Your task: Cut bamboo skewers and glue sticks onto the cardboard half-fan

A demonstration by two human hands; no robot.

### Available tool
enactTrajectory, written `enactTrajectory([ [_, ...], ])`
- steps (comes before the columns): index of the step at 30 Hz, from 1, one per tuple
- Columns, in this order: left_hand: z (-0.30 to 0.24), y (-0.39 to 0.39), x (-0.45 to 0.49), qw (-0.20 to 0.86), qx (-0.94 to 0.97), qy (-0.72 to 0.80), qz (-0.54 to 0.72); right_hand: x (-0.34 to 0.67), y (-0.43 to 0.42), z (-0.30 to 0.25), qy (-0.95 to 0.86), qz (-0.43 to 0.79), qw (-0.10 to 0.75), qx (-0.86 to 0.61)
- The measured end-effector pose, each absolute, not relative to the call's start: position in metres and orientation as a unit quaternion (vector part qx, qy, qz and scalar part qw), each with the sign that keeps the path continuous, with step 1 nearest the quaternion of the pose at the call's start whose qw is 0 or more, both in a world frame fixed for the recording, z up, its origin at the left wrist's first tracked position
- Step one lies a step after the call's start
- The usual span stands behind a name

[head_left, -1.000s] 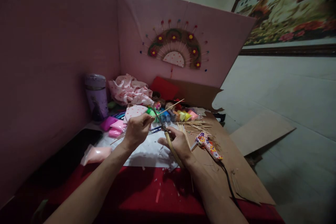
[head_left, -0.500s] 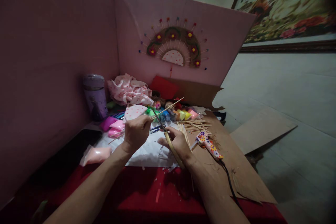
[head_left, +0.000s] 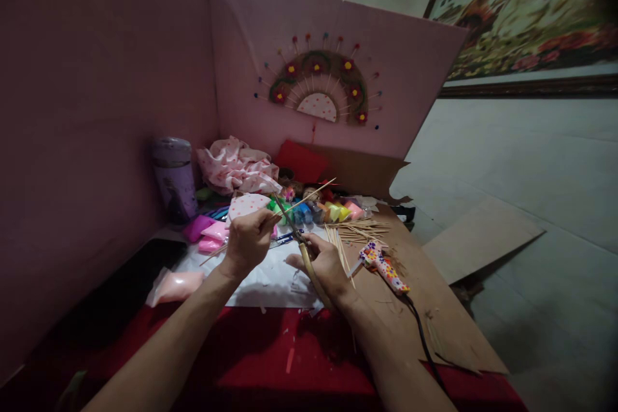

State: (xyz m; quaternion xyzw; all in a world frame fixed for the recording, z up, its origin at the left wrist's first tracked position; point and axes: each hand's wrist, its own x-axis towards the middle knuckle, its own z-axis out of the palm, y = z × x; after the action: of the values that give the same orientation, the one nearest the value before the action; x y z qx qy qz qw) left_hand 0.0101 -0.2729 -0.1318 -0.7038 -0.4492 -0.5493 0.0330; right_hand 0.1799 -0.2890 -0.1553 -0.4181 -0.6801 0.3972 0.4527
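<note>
over the last second, the stick (head_left: 311, 194) has shown little change and remains across the scissors (head_left: 309, 262); work on it appears at the same stage. the left hand (head_left: 248, 241) is closed around the stick, above the white sheet (head_left: 261, 286). the right hand (head_left: 326, 264) is curled on the scissors' handle, thumb apart. the stick is thin, straight, apparently wooden; the blades are dark, narrow, the handle yellowish, curved.

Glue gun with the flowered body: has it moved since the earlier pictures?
No. The glue gun lies at the same spot on the brown cardboard, its cord trailing the same way.
</note>
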Motion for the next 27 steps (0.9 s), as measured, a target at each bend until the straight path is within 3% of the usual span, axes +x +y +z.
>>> enactTrajectory([
  [14, -0.1369, -0.2748, 0.0104, 0.193, -0.718, -0.447, -0.497, 0.1818, -0.2858, -0.1609, -0.683, 0.419, 0.440, -0.405],
  [27, -0.1385, -0.2740, 0.0126, 0.128, -0.712, -0.439, -0.533, 0.1804, -0.2930, -0.1536, -0.700, 0.353, 0.453, -0.425],
])
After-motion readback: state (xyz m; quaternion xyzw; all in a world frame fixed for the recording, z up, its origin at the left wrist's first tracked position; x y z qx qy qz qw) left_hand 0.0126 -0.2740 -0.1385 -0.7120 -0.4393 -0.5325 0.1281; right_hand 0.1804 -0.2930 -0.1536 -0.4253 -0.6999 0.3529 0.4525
